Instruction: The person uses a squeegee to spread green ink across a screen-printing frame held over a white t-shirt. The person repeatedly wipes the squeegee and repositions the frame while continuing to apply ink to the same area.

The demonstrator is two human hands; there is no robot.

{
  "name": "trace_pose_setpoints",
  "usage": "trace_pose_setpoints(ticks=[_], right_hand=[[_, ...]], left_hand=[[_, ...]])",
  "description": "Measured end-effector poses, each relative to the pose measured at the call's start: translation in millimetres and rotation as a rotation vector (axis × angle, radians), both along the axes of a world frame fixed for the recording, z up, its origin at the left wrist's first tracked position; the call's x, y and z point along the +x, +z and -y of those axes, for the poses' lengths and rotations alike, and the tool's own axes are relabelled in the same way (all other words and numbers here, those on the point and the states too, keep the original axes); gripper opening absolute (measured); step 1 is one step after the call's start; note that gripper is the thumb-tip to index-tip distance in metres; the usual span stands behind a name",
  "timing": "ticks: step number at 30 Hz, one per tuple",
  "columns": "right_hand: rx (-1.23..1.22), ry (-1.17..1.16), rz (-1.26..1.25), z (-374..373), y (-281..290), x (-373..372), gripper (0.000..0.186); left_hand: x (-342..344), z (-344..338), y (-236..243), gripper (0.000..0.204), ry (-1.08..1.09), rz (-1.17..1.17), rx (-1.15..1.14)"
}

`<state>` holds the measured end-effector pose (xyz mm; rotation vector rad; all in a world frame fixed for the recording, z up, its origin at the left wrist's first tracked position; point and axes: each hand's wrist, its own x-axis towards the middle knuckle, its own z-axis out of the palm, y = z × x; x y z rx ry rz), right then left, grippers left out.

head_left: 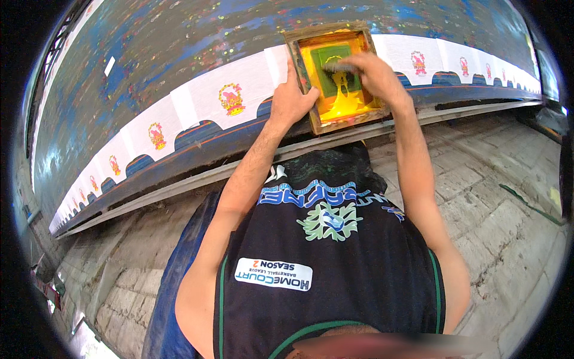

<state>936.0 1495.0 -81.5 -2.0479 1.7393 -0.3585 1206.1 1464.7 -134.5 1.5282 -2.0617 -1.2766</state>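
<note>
A wooden-framed printing screen (326,125) lies over the row of white fabric pieces at the table's near edge. Yellow ink (342,106) is smeared across its mesh, mostly toward the near end, around a green rectangle (323,57). My left hand (290,102) grips the screen's left side, thumb on the frame's inner edge and a finger stretched along the outside. Over the mesh, my right hand (378,76) reaches in from the right with fingers curled. A dark, blurred shape shows at its fingertips; what it is cannot be made out.
White fabric pieces (206,90) with red and yellow prints run along the curved-looking edge of the long, paint-stained table (179,42). A small white scrap (109,66) lies farther back. Grey block flooring (472,173) spreads below, with a blue sheet (173,287) at my left.
</note>
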Motion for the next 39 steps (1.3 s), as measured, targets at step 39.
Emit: trace_pose_setpoints(ticks=[39], right_hand=[[-0.062, -0.045, 0.076, -76.5, 18.4, 19.2, 0.052]], left_hand=[[-5.7, 17.7, 26.2, 0.1, 0.05, -0.033, -0.047]])
